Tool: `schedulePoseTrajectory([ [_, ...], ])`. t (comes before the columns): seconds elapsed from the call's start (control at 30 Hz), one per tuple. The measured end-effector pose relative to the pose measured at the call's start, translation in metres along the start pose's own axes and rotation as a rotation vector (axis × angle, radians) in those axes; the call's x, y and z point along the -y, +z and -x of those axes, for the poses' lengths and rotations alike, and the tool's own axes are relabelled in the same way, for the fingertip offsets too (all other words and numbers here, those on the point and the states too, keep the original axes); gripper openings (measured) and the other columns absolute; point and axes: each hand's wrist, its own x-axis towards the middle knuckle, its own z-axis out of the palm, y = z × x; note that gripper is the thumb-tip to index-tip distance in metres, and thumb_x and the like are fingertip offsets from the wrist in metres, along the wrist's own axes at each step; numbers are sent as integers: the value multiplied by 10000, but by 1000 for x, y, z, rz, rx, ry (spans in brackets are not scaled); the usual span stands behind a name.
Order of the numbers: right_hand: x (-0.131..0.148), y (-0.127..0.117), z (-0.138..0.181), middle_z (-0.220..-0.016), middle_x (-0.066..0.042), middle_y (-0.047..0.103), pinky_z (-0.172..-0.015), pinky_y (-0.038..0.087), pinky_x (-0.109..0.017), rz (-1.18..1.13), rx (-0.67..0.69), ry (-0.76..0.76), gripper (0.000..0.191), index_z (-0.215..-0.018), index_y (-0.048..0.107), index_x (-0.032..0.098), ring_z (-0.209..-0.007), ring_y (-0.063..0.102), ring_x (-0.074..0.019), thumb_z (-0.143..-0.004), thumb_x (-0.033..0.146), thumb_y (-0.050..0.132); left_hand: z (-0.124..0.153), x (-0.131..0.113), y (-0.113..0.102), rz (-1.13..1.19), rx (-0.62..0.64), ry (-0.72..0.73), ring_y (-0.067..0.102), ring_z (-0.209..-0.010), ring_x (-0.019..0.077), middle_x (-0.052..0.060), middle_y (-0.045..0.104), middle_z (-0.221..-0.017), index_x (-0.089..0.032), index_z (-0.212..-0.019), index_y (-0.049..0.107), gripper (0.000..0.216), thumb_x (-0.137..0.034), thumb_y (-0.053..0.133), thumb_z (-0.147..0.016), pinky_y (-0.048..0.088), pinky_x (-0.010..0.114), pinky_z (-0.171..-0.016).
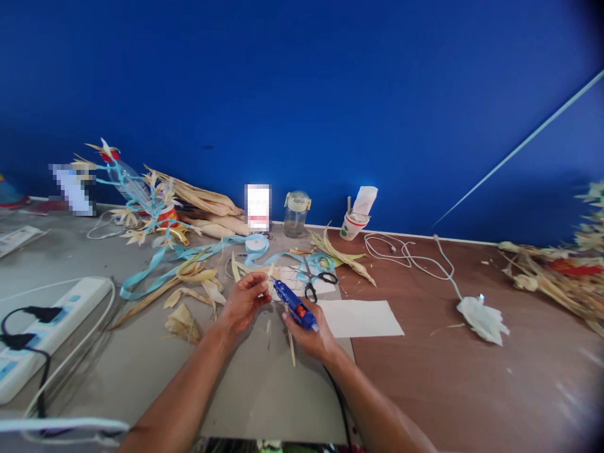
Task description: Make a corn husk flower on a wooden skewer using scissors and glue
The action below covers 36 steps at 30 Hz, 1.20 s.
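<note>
My right hand (309, 327) is wrapped round a blue hot glue gun (293, 303), its nozzle pointing up and left. My left hand (248, 296) is closed in a pinch at a small pale piece of corn husk (270, 272), right by the nozzle. Whether nozzle and husk touch I cannot tell. A thin pale strip (291, 343) sticks out below my right hand; its upper end is hidden. Black-handled scissors (311, 277) lie open just beyond the glue gun, partly over white paper. Light blue ribbon (153, 277) and loose dried husks (207, 286) spread left of my hands.
A white power strip (51, 336) with black plugs lies at left. Along the blue wall stand a glass jar (295, 217), a paper cup (353, 226) and a ribbon-wrapped bottle (129, 182). A white cable (415, 261) and crumpled tissue (484, 319) lie at right.
</note>
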Motion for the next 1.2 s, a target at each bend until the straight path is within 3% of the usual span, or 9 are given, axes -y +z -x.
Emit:
schedulePoseTrajectory([
  [0.33, -1, 0, 0, -583, 18, 489, -515, 355, -215, 67, 15, -4, 139, -646, 476, 201, -537, 440, -116, -739, 280, 543, -1, 2, 0, -2, -10, -4, 552, -537, 65, -32, 593, -655, -147, -799, 621, 307, -204, 810, -563, 511, 209, -555],
  [0.63, -2, -3, -2, -702, 17, 556, -592, 447, -235, -317, 75, 137, 160, -789, 523, 190, -617, 505, -117, -699, 279, 620, 1, -1, 1, 3, -18, -2, 554, -544, 70, -37, 578, -628, -148, -787, 626, 298, -194, 811, -558, 510, 212, -561],
  [0.93, 7, 0, 1, -532, 36, 470, -469, 387, -218, -311, 18, 327, 168, -616, 478, 203, -503, 405, -100, -652, 305, 606, 2, -1, 2, -1, -11, 10, 547, -538, 71, -34, 576, -619, -146, -776, 626, 278, -192, 806, -568, 501, 217, -553],
  [1.2, 0, 1, 0, -508, 41, 431, -443, 340, -228, -343, 56, 403, 190, -575, 486, 195, -467, 355, -89, -641, 323, 610, 2, 0, 3, -20, -14, 10, 546, -535, 75, -34, 572, -619, -143, -779, 628, 295, -195, 812, -555, 500, 219, -549],
])
